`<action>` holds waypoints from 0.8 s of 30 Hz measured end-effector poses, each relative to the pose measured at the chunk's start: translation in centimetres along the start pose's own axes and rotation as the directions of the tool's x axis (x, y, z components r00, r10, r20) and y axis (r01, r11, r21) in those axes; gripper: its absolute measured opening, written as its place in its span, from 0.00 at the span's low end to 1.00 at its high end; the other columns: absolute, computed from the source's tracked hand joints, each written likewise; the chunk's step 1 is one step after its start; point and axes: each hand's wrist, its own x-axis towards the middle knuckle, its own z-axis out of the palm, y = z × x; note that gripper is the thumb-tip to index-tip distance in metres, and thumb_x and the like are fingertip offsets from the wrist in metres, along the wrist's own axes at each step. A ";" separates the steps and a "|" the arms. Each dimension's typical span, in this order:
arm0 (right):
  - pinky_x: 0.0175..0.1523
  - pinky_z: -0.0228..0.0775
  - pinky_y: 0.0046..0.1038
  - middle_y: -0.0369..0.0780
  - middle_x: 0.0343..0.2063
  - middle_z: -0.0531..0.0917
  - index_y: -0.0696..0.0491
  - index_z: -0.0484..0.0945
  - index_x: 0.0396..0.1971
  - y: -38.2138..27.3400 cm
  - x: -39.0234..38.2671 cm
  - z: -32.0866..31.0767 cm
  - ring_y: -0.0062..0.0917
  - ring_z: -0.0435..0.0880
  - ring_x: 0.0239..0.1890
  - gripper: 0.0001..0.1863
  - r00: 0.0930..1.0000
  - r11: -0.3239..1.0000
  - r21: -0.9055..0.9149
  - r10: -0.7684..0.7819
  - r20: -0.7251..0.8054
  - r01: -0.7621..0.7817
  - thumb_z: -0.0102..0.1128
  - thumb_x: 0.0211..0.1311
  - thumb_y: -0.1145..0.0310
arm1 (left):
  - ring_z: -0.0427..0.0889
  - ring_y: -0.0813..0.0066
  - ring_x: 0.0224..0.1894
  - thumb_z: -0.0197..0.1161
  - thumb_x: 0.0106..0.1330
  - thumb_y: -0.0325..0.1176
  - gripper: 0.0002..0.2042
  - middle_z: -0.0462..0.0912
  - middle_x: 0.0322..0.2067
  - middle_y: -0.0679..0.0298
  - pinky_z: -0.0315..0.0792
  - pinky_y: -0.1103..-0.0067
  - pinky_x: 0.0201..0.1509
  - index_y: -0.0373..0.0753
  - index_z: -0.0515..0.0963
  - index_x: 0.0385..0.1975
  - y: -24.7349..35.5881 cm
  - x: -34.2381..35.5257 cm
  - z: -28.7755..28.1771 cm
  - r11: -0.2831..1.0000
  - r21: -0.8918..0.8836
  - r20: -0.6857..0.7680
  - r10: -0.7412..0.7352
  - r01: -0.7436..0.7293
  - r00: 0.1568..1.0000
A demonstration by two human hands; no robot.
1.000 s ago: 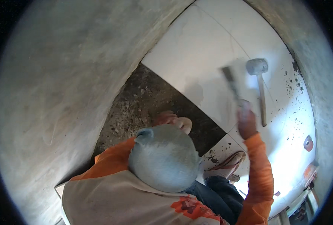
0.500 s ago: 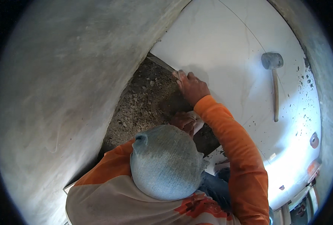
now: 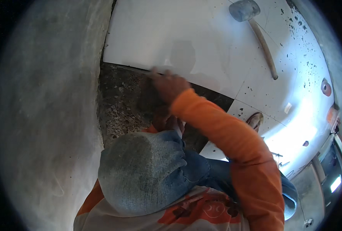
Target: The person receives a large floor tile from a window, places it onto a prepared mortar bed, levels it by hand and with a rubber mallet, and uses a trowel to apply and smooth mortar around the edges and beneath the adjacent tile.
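My right hand (image 3: 170,86), smeared by motion, is at the near edge of a large white floor tile (image 3: 148,34). Its fingertips reach that edge; whether they pinch anything I cannot make out. Below the edge lies a bed of dark, crumbly grit (image 3: 119,104). My left hand (image 3: 162,120) is low over this bed, mostly hidden behind my jeans-clad knee (image 3: 136,173). Something pale (image 3: 178,125) shows beside it, too covered to name. A mallet (image 3: 245,10) with a grey head and wooden handle lies on the tiles, beyond my right hand and to its right.
A bare grey wall (image 3: 47,96) rises along the left side. My sandalled foot (image 3: 255,120) rests on the tiles at right. A round disc (image 3: 326,87) lies near the right-hand wall, with dark crumbs (image 3: 298,23) scattered about the tiles.
The view has turned and shifted, so the mallet and tile edge sit higher in the picture. My right hand is still at the tile edge, now blurred. More of my bent leg shows.
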 end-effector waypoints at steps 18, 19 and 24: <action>0.36 0.75 0.39 0.45 0.35 0.76 0.43 0.53 0.64 10.9 -18.5 -7.1 0.40 0.81 0.33 0.32 0.909 0.985 -0.132 0.158 0.386 -0.115 0.50 0.60 0.64 | 0.78 0.62 0.37 0.50 0.65 0.29 0.09 0.80 0.37 0.58 0.72 0.72 0.42 0.34 0.77 0.37 -2.3 2.9 -2.6 0.976 0.193 -0.410 -0.011 0.099 0.912; 0.36 0.75 0.38 0.46 0.36 0.76 0.44 0.53 0.64 9.6 -16.6 -7.1 0.39 0.81 0.34 0.31 0.929 0.992 -0.070 0.126 0.348 -0.109 0.50 0.60 0.63 | 0.78 0.62 0.39 0.50 0.65 0.29 0.09 0.79 0.38 0.58 0.71 0.73 0.44 0.35 0.77 0.38 -2.4 3.3 -3.1 0.960 0.261 -0.432 0.024 0.099 0.902; 0.27 0.76 0.34 0.46 0.31 0.76 0.49 0.59 0.61 6.1 -8.0 -1.4 0.35 0.81 0.28 0.28 0.962 0.981 -0.019 -0.195 -0.192 0.195 0.52 0.61 0.63 | 0.77 0.63 0.41 0.50 0.65 0.30 0.09 0.80 0.38 0.59 0.70 0.72 0.46 0.36 0.77 0.36 -3.1 2.5 -2.9 0.958 0.226 -0.503 -0.043 0.179 0.863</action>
